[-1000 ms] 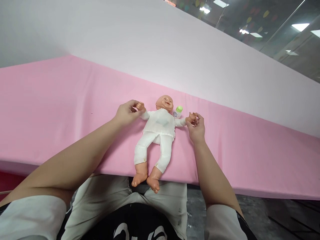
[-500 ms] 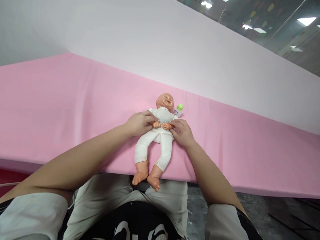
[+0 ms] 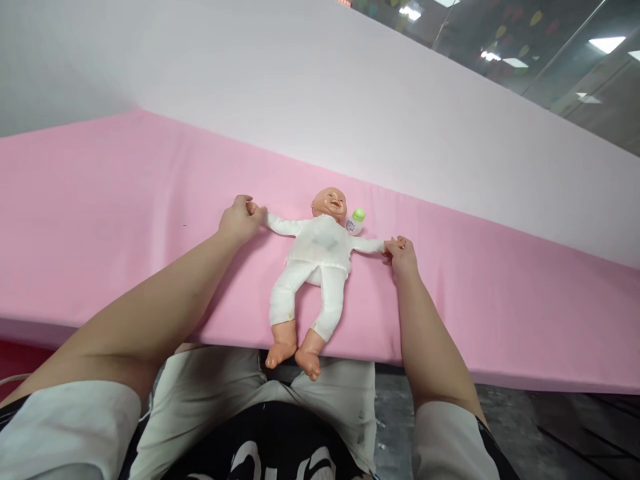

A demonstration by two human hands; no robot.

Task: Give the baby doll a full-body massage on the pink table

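Lying face-up on the pink tabletop (image 3: 465, 307), the doll (image 3: 320, 243) is held arms-out.
Its arms (image 3: 283, 227) are grasped at the ends, one by the left hand (image 3: 241, 219), one by the right hand (image 3: 404, 257), apparently so both are spread sideways; a green-capped bottle (image 3: 355, 223) is set by the shoulder.

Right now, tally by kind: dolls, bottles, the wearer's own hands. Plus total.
Doll: 1
Bottle: 1
Wearer's hands: 2 (left hand and right hand, both holding the doll)
Total: 4
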